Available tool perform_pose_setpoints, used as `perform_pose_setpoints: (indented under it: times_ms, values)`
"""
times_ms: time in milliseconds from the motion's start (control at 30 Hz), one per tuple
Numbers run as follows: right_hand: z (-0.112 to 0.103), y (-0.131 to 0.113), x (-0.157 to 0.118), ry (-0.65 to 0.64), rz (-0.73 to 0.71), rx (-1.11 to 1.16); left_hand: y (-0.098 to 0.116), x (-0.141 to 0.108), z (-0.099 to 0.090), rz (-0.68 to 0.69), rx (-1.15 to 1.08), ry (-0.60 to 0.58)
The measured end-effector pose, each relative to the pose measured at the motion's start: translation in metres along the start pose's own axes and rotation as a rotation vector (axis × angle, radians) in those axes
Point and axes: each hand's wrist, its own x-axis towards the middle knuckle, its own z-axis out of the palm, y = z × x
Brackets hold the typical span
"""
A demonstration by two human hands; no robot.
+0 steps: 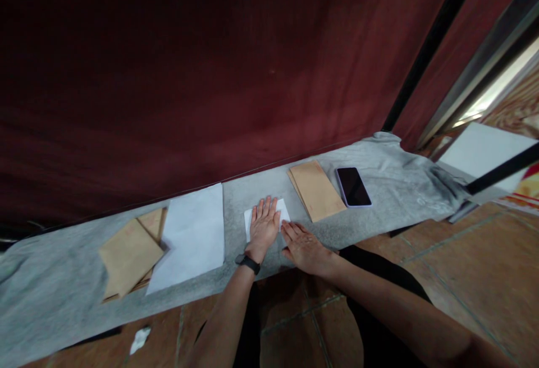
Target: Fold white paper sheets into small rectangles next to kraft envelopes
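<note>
A small folded white paper lies on the grey cloth-covered surface in front of me. My left hand, with a dark watch on its wrist, rests flat on this paper, fingers spread and pointing away. Beside it, my right hand lies flat with its fingertips at the paper's right edge. Larger white sheets lie to the left, next to a loose pile of brown envelopes. On the right are more brown envelopes, stacked neatly.
A phone lies right of the neat envelopes. Behind the surface hangs a dark red curtain. Black poles stand at the right, near a white board. A crumpled white scrap is on the tiled floor.
</note>
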Motion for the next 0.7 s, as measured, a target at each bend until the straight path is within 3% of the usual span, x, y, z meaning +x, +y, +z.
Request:
perform_pose_setpoints:
  times_ms: [233,367,433,500,600,700]
  values:
    - [-0.001,0.005,-0.005,0.01,-0.016,0.046,-0.025,-0.008,-0.007,-0.231,0.008,-0.021]
    - [-0.013,0.005,-0.002,-0.042,-0.016,0.078,-0.039,-0.021,-0.011,-0.345,0.006,0.041]
    - [-0.022,0.005,-0.001,-0.087,-0.019,0.09,-0.038,-0.031,-0.013,-0.291,-0.024,0.106]
    - [-0.028,0.006,0.001,-0.127,-0.027,0.092,-0.032,-0.042,-0.013,-0.128,-0.091,0.145]
    - [-0.028,0.009,0.001,-0.151,-0.037,0.09,-0.017,-0.057,-0.009,0.119,-0.154,0.069]
    - [-0.02,0.015,0.001,-0.141,-0.049,0.098,-0.007,-0.064,-0.002,0.18,-0.111,0.001]
